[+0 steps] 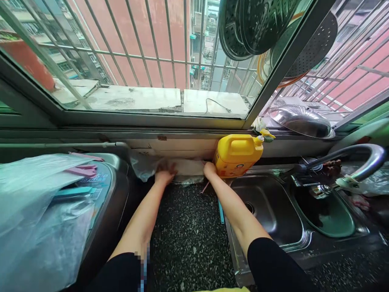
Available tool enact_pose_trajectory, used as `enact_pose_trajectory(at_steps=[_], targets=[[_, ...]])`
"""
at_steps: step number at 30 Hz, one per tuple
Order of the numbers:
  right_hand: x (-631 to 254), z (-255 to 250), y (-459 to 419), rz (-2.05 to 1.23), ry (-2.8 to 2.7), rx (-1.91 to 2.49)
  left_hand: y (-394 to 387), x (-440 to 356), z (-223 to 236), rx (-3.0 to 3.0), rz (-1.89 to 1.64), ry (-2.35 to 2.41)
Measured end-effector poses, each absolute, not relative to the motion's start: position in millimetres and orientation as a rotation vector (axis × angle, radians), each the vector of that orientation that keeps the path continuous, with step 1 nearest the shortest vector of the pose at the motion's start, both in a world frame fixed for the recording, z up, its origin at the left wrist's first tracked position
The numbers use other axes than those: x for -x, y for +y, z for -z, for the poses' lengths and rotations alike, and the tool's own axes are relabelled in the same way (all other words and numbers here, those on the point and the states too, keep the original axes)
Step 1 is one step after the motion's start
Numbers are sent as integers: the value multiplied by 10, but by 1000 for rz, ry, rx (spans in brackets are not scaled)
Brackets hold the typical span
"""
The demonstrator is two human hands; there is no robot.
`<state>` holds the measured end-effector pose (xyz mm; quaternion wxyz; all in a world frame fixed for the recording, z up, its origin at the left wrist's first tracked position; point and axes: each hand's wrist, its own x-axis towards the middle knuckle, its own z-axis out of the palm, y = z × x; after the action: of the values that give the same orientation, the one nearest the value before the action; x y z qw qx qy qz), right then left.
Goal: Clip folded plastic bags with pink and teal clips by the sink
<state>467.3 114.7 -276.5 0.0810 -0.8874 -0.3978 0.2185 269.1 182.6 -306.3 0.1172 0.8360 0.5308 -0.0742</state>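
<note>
A whitish, see-through plastic bag (190, 168) lies along the tiled wall at the back of the dark speckled counter (188, 235). My left hand (165, 173) rests on its left part, fingers spread and slightly blurred. At the bag's right end my right hand (209, 169) is closed, its fingers on the edge of the plastic. Right beside that hand stands a yellow jug (238, 156) with a handle and a white cap. A thin pinkish strip (205, 187) lies just below the bag.
Large plastic sheets (45, 215) cover much of a blue-topped appliance (105, 178) at left. To the right is a steel sink (264, 207) with a green basin (331, 215) under a curved faucet (373, 162). A blue strip (221, 211) lies by the sink. Behind runs a barred window.
</note>
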Motion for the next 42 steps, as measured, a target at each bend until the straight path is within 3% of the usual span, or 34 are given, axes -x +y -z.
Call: enact_pose_trajectory(at_steps=[8,13,16,21,24,31,42], targets=[[-4676,2760,995,-619,-1192,2587,1973,-2815,3147,-2270,345,1565],[-4791,2465,418,-523,-1210,2326,1607,-2856,2886,-2339,-288,1493],[-4759,2328,-6,-492,-1000,1875,1049,-2883,2792,-1913,-551,1264],[-4478,2163,-615,-514,-661,1365,-132,-2868,2736,-896,-213,980],[-4291,2114,-912,-503,-607,1280,-581,-2801,2624,-649,-332,817],[-3914,2080,-1555,-426,-849,1177,-918,-2566,2358,-709,-633,786],[-3638,2055,-2087,-247,-1413,1406,-1357,-2349,2099,-1041,-838,798]])
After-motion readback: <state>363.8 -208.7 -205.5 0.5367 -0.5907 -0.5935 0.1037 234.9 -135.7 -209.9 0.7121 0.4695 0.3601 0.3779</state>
